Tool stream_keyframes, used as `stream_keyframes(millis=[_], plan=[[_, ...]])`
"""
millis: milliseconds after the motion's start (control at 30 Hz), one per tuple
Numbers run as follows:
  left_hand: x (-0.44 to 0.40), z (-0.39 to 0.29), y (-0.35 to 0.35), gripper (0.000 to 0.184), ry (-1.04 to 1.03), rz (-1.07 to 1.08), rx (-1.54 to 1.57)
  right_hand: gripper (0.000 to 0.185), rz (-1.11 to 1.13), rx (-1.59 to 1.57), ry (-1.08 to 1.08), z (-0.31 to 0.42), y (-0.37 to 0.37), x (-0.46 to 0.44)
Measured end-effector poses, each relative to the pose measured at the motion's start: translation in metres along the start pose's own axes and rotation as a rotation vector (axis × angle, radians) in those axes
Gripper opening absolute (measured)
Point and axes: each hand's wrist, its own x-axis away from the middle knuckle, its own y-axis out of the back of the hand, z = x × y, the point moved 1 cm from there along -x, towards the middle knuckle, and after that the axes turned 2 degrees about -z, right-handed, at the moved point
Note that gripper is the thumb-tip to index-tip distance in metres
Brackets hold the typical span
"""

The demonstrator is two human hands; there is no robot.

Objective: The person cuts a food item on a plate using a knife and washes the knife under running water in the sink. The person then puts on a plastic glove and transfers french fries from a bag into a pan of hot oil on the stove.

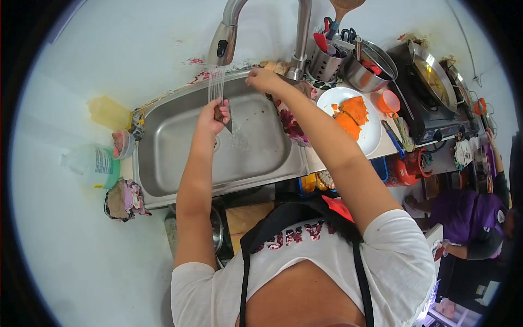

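My left hand [214,116] is closed around the dark handle of a knife [229,121], its blade pointing down toward the basin. Water streams from the pull-down faucet head [223,46] onto this hand. My right hand [262,80] is over the back rim of the steel sink [180,125], left of the faucet's base. Its fingers are curled downward, and whatever they may hold is hidden. A crumpled brown cloth [277,67] lies just behind that hand.
Right of the sink, a white plate [372,137] holds orange pieces, near an orange cup [388,102] and a utensil holder [326,65]. A pan [434,82] sits on the stove. Left stands a green bottle [98,166]. Another person [468,218] is at far right.
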Motion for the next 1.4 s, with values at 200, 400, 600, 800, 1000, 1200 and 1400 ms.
stream_keyframes(millis=[200,400,600,800,1000,1200,1400], plan=[[0.039,0.002,-0.006,0.022,-0.068,-0.106,-0.312,0.035,-0.400,-0.266,0.070,-0.025,0.016,-0.029],[0.076,0.003,-0.018,0.026,-0.205,-0.158,-0.717,0.028,-0.165,-0.431,0.137,-0.042,0.026,-0.046],[0.088,0.009,-0.011,0.027,-0.330,-0.177,-0.782,0.023,-0.829,-0.129,0.623,0.001,0.005,-0.011],[0.081,0.027,0.009,0.027,-0.489,-0.310,-0.448,0.029,0.050,-0.309,0.343,0.005,-0.077,0.034],[0.052,0.057,0.026,0.025,-0.669,-0.416,-0.253,0.045,0.198,-0.281,0.476,0.017,-0.134,0.087],[0.055,0.089,-0.002,0.022,-0.767,-0.384,-0.191,0.041,0.071,-0.117,0.297,-0.013,-0.143,0.062],[0.083,0.094,0.007,0.025,-0.804,-0.625,-0.700,0.034,0.014,-0.209,0.193,0.010,-0.110,0.077]])
